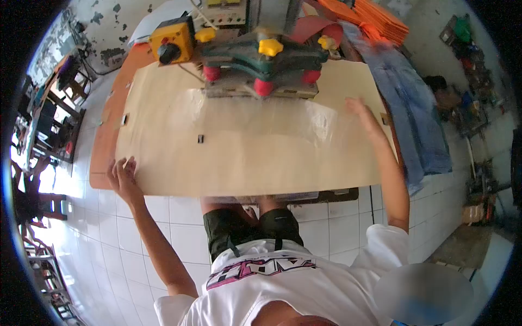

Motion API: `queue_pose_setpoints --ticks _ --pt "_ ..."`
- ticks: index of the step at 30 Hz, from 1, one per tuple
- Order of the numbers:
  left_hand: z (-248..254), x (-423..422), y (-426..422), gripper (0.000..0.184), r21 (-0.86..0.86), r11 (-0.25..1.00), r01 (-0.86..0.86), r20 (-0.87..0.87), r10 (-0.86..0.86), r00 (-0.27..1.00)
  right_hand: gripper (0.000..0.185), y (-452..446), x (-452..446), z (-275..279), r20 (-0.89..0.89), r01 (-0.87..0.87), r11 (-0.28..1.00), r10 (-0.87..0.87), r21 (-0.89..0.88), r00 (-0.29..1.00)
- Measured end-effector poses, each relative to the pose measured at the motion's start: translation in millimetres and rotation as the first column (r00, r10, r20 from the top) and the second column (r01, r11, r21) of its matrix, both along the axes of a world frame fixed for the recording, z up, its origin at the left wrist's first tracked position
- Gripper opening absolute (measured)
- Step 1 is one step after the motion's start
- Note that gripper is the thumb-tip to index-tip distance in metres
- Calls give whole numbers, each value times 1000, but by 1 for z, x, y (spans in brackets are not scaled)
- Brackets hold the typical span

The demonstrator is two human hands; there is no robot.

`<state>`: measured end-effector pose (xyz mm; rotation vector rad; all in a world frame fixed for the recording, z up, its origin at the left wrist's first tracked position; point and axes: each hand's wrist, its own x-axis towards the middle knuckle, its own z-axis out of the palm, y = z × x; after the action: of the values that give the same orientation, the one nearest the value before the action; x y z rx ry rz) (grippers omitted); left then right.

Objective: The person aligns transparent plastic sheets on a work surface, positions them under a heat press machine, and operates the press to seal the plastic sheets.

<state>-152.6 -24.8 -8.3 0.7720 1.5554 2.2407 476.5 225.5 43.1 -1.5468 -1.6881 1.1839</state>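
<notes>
A large beige sheet point(255, 157) with a glossy surface covers most of the brown tabletop in front of me. My left hand point(125, 179) is at the sheet's front left corner, fingers curled a little and apart, holding nothing that I can see. Over the right part of the sheet reaches my right hand point(361, 110), slightly blurred, its fingers stretched toward the machine; nothing shows in it. The press machine point(263, 62), with yellow star knobs and red round mounts, stands at the back middle, its flat plate low over the sheet. A small dark piece point(200, 139) lies left of centre.
A yellow switch box point(172, 42) with a black knob stands at the back left. Blue denim point(408, 103) hangs over the table's right edge. Folded orange cloth point(380, 22) is stacked behind it. Another table point(46, 119) and stools stand far left on white tiles.
</notes>
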Motion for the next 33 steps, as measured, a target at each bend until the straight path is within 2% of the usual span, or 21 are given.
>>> queue_pose_setpoints --ticks 1,3,4,5,7,8,9,10,11,13,15,17,19,21,23,25,26,28,33 --pt "0 -2 -1 38 31 999 21 27 -22 999 82 -7 2 8 3 -9 1000 9 -6 1000" --pt "0 -6 -3 37 46 998 34 -10 -33 999 89 -29 -1 43 -335 -135 987 100 -84 937" --pt "11 0 -4 37 -33 999 19 -27 -20 999 95 -41 -7 52 -320 -217 975 191 -47 928" --pt "20 2 -3 38 -108 994 6 -46 -11 999 95 -49 -11 53 -315 -219 975 194 -45 929" --pt "30 -1 2 36 -153 987 -49 -36 43 998 84 -67 -17 55 -68 -373 925 378 77 923" --pt "35 -5 3 33 -249 967 -58 -99 34 995 84 -79 -30 58 -61 -380 922 384 75 921" --pt "42 -9 5 32 -341 937 -73 -161 18 987 71 -90 -47 60 70 -404 897 398 178 915" --pt "52 -10 8 30 -353 931 -92 -199 21 980 58 -100 -57 63 197 -435 858 393 274 898" --pt "52 -17 8 30 -352 931 -96 -199 25 980 58 -105 -57 66 198 -439 856 396 274 897" --pt "52 -47 9 30 -250 968 13 -213 -68 975 30 -111 -56 74 330 -416 891 344 182 879" --pt "64 -69 4 29 -192 981 -15 -257 -35 966 15 -129 -47 96 294 -329 895 240 301 925" --pt "101 -82 -17 28 -199 974 -106 -295 44 954 19 -138 -2 127 389 -371 842 214 393 896" --pt "115 -84 -24 28 -187 974 -130 -279 74 957 19 -146 35 140 381 -301 857 135 418 915" --pt "126 -84 -28 28 -165 986 14 -278 -61 959 21 -153 70 154 460 -229 860 -7 456 888" --pt "143 -57 -29 29 -153 987 47 -297 -91 950 20 -155 119 161 358 -98 888 -78 449 930" --pt "150 -46 -17 30 -119 955 272 -304 -296 905 19 -158 166 171 343 12 904 -174 427 923" --pt "157 -35 -14 30 -113 958 264 -305 -287 908 19 -158 187 177 343 4 902 -168 432 924" --pt "179 -11 -7 32 -201 917 343 -315 -392 864 31 -161 224 188 405 88 862 -322 500 856" --pt "213 30 6 30 -103 897 429 -339 -437 833 31 -192 272 220 309 184 799 -418 572 854"
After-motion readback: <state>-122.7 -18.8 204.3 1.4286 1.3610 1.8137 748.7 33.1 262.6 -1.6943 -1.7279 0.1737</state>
